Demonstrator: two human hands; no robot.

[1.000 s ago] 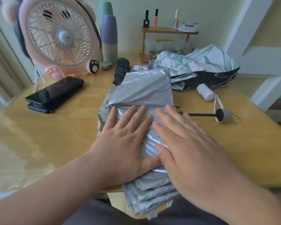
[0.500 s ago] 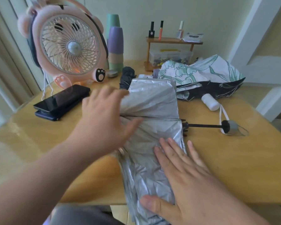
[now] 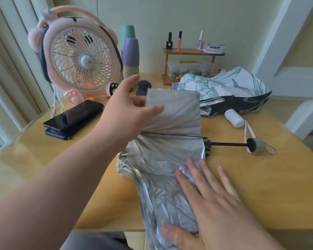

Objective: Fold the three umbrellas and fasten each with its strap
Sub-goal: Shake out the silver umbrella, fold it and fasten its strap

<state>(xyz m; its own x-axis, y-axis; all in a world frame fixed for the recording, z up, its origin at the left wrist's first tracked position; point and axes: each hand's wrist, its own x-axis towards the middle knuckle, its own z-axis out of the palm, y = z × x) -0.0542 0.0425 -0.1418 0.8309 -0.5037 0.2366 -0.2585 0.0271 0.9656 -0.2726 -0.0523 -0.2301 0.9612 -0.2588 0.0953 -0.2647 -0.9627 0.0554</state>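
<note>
Left hand (image 3: 126, 114): thumb over, fingers under, pinching the far flap of the silver umbrella (image 3: 170, 150). Right hand (image 3: 211, 210): flat, fingers spread, pressing the near canopy. Umbrella lies mid-table (image 3: 260, 186), shaft pointing right. Floral umbrella (image 3: 224, 85) behind. Shelf packet (image 3: 214, 47): print unreadable.
</note>
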